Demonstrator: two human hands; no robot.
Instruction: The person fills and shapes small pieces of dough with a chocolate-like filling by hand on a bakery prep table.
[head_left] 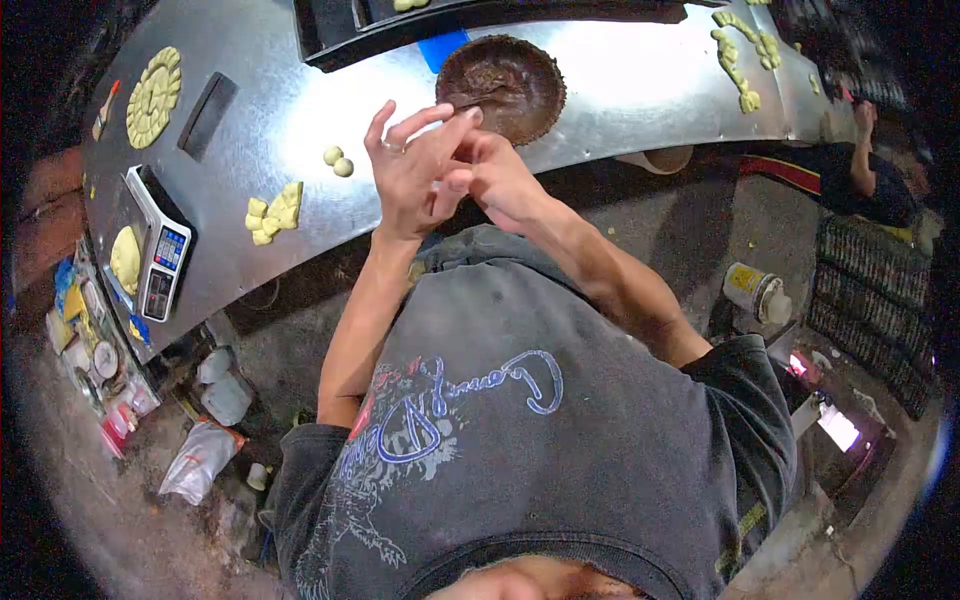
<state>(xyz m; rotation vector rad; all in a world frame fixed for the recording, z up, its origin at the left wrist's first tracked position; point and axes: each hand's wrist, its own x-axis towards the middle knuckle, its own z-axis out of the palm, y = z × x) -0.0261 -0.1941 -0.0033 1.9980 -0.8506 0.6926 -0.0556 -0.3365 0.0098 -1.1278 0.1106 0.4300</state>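
Both hands are raised over the metal table's near edge, close together. My left hand (415, 175) has a ring, with some fingers stretched out and apart. My right hand (500, 180) meets it from the right, its fingers partly hidden behind the left. A dark, thin item (480, 104) shows by the fingertips, too small to make out. Just beyond the hands stands a round brown bowl (535, 95) with dark filling inside. Two small dough balls (338, 161) lie left of my left hand, and a cluster of cut dough pieces (275, 213) is nearer the edge.
A white scale (163, 250) and a dough lump (126, 260) are at the left, near a dark rectangular bar (208, 117) and a ring of dough pieces (154, 98). Dark trays (345, 45) stand at the back. Another person's arm (863, 150) shows at the right.
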